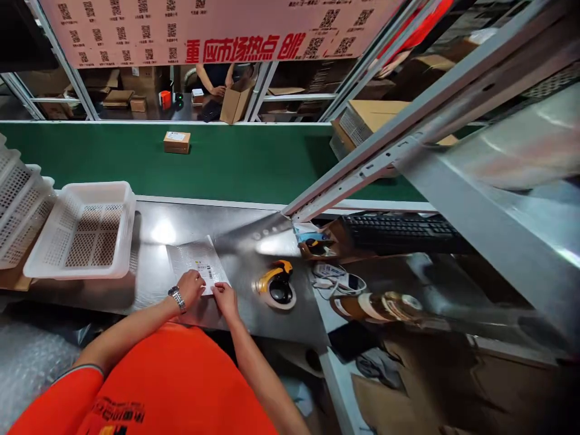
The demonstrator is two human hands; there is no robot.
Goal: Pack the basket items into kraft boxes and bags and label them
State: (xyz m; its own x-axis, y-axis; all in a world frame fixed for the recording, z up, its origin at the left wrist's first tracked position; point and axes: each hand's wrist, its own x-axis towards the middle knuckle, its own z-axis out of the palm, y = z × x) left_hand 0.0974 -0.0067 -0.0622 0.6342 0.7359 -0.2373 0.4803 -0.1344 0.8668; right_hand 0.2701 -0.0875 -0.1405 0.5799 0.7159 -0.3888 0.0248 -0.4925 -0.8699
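Near the front edge of the steel tabletop [151, 257], a clear pouch [183, 257] with a white label [206, 272] lies, likely light, limp and slick, best held by its corners; left hand [191, 288] and right hand [225, 300], close but apart, touch its near end, whether pinching I cannot tell.

The shirt [194, 380] is bright orange-red. The belt [249, 166] is green. The basket [77, 270] is white with little holes. The surface [151, 257] is silver. The tool [280, 290] is yellow and black. The sign [247, 21] is pink with black squares and red writing. The bag label [206, 272] is white with black marks.
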